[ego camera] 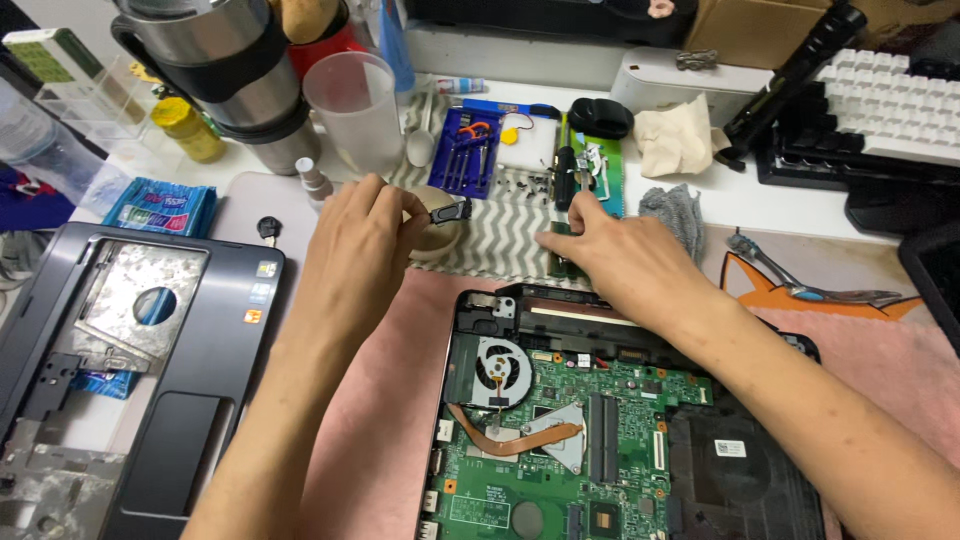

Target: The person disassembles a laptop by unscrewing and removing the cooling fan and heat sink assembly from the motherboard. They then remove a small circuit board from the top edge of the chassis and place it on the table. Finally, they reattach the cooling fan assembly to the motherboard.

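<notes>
Nearest, at the near edge of the pink mat (390, 440): an open laptop base (620, 420), green board showing, round fan (500, 368) near its back left corner, bent copper pipe (515, 440) just in front of the fan. To the left, at the desk's left edge: the grey laptop top cover (120, 380), lying flat, well apart from the base.

Farther back, past the base's far edge: the right hand (620, 262), palm down, fingers stretched out and pressed flat on a thin green memory card (562, 262) on the striped cloth (495, 245). Not pinching, only touching. Card partly hidden under the fingers.

Left of it, at the cloth's left edge: the left hand (362, 240), fingers curled and pinched around a small dark part (452, 210), held just over a little round bowl (437, 230).

Farther back on the cloth: a blue tool case (466, 150), a black screwdriver (566, 172), tiny screws (520, 182) between them.

Along the desk's far edge: a clear plastic cup (355, 108), a steel mug (235, 75), a white keyboard (890, 105) at the far right corner.
</notes>
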